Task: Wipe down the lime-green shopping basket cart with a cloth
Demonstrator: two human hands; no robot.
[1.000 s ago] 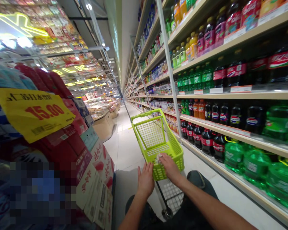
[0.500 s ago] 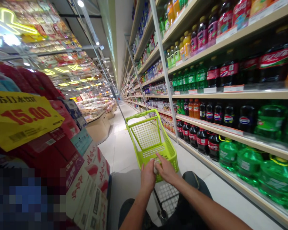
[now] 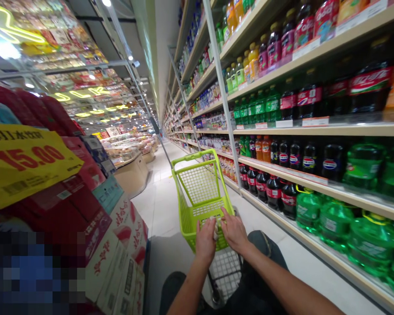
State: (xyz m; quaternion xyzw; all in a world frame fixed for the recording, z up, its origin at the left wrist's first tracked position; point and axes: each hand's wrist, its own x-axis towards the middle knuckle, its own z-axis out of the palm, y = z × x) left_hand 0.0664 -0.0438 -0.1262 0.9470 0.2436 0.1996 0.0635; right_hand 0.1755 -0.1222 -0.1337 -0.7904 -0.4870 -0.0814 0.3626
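Observation:
My left hand [image 3: 206, 240] and my right hand [image 3: 234, 231] are close together above the near end of a lime-green shopping cart [image 3: 199, 202]. Between them is a small, crumpled whitish piece [image 3: 214, 222], perhaps a tissue; its exact kind is unclear. The left fingers are closed on one side of it. On the other side, the right thumb and fingers pinch at it, with the index finger partly extended. The cart's upper basket has mesh walls and looks to have no goods in it. Below, a lower wire rack [image 3: 228, 273] shows between my knees.
Shelves of bottled drinks [image 3: 279, 188] line the right side. Stacked drink cartons [image 3: 118, 245] and a yellow price sign [image 3: 33, 162] stand close on the left. A pale floor aisle [image 3: 160, 183] runs ahead, past a display bin [image 3: 129, 175].
My hands have moved slightly apart, the right one shifting rightward, so more of the whitish piece shows between them. The camera view has drifted a little; the cart has hardly moved.

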